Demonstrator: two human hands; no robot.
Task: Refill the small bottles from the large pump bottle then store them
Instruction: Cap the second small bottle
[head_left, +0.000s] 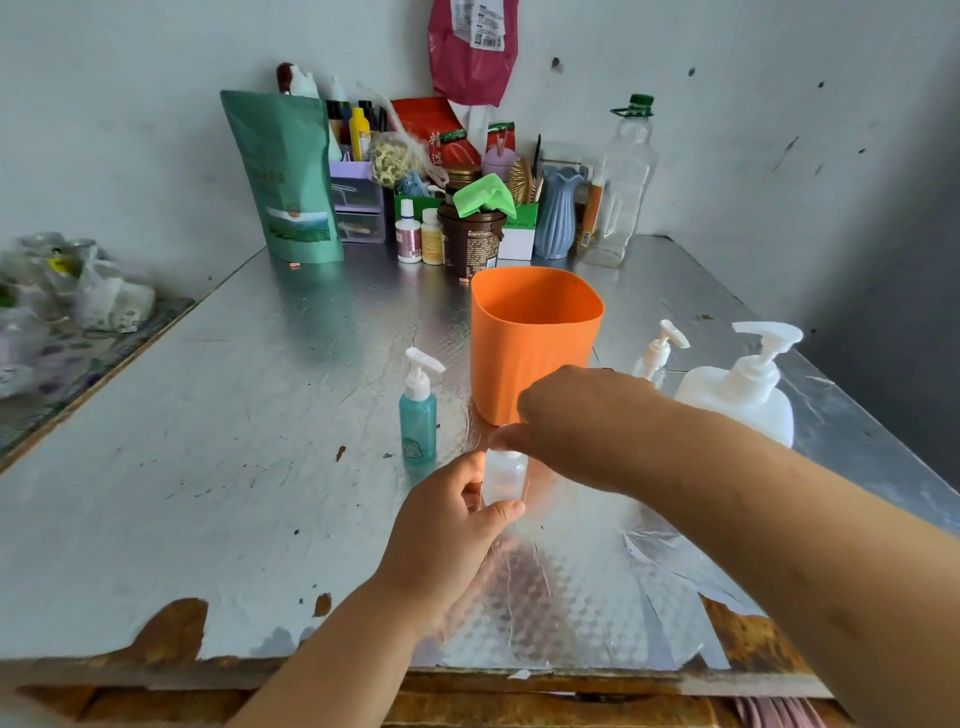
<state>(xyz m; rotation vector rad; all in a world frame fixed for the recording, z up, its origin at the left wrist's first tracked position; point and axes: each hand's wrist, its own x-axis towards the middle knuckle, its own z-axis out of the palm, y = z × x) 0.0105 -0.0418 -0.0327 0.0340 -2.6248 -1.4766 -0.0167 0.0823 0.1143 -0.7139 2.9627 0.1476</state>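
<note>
Fingers (501, 514) of my left hand (441, 530) curl round the small clear bottle (503, 478), thumb in front, holding it upright on the foil-covered table (234, 415), midway across and toward the near edge. My right hand (582, 421) comes over from above, and its fingertips (506, 436) pinch the bottle's top; the top itself is blurred, so I cannot tell cap from bare neck.

I judge this as the cap step on this bottle, opening or closing; the fill level does not show. A teal small pump bottle (418, 415) stands just to its left, and the orange tub (535, 338) stands close behind. A small white pump head (662, 348) rises beyond my right hand, its body hidden. The large white pump bottle (743, 400) sits well apart near the right edge.

If I am opening it, the next move calls for bringing the open neck under that large nozzle, with my left hand keeping the bottle level.
</note>
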